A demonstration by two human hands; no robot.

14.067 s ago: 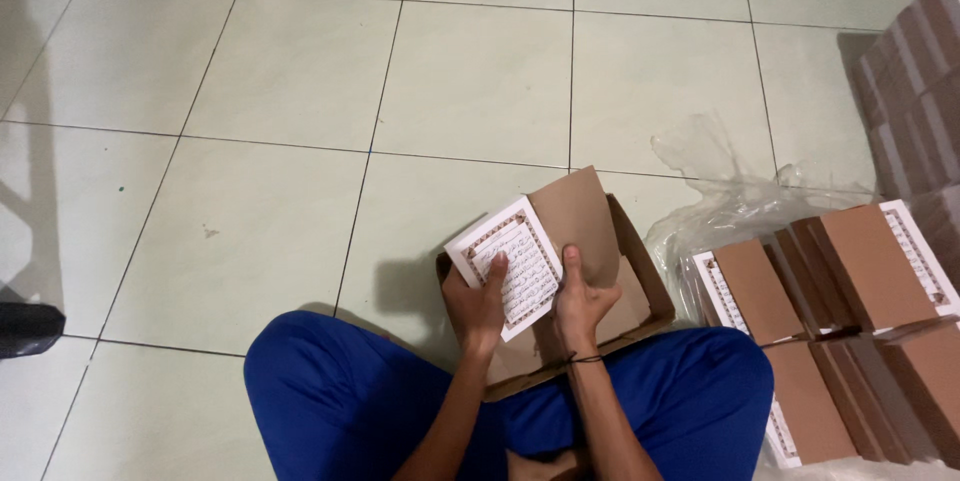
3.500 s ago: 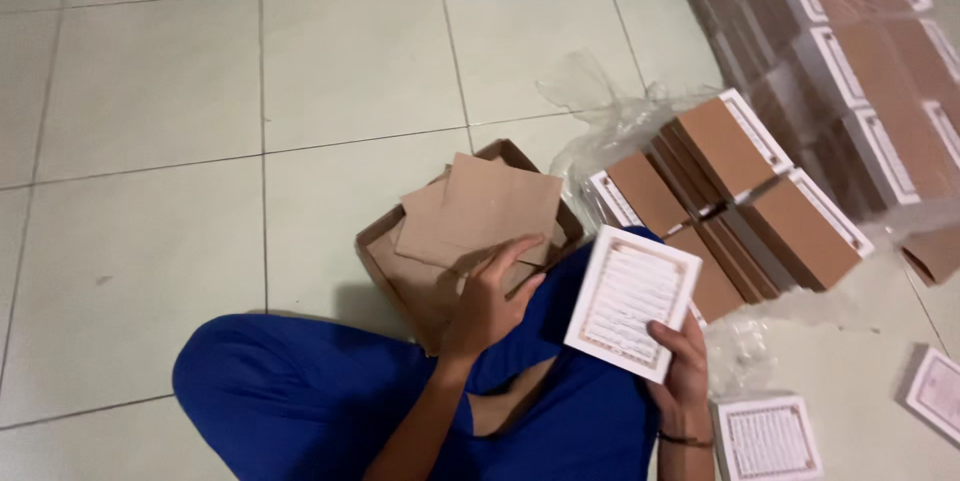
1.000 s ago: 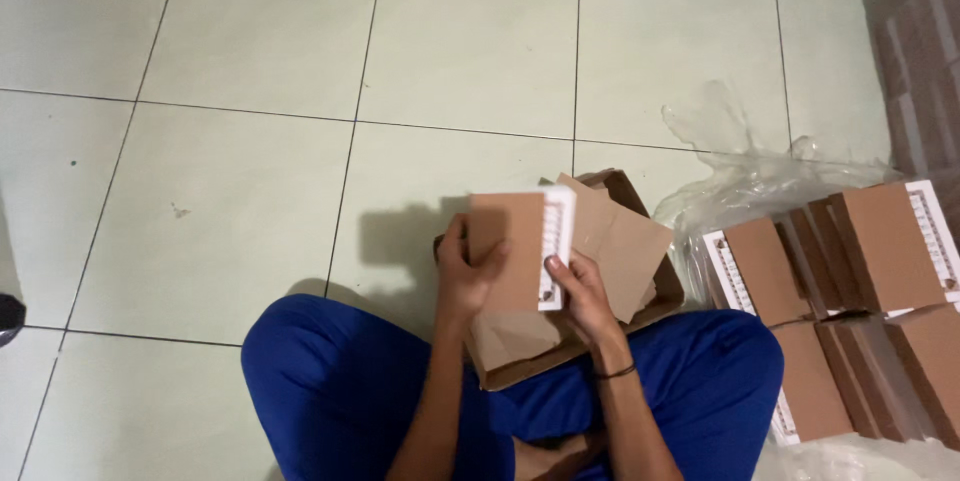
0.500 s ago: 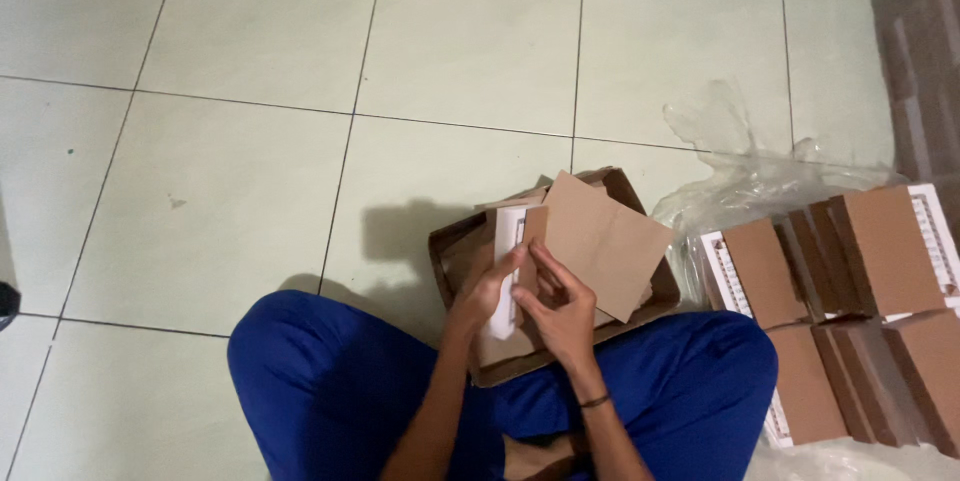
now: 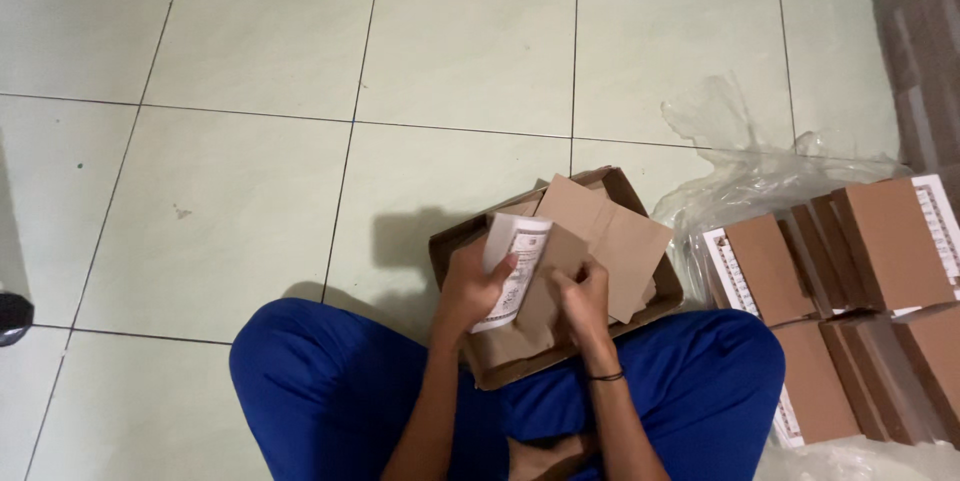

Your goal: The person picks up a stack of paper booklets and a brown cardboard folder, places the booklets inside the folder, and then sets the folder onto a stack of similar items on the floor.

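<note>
— The white printed card (image 5: 512,271) is sitting in the left hand (image 5: 470,293), right over the open cardboard box (image 5: 470,241) on the floor (image 5: 250,141).

— Are the fingers closing on it?

— Yes, the left fingers (image 5: 500,266) are curling around its edge. The right hand (image 5: 580,299) is pinching a brown sleeve (image 5: 550,276) against the card.

— What is lying beside them?

— Brown paper sheets (image 5: 620,236) are lying in the box. Brown packets (image 5: 850,271) are standing in clear plastic wrap (image 5: 740,171), just beside the blue trouser knee (image 5: 720,371).

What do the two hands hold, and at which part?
Left hand grips the white printed booklet at its left edge; right hand holds its brown paper sleeve.
</note>
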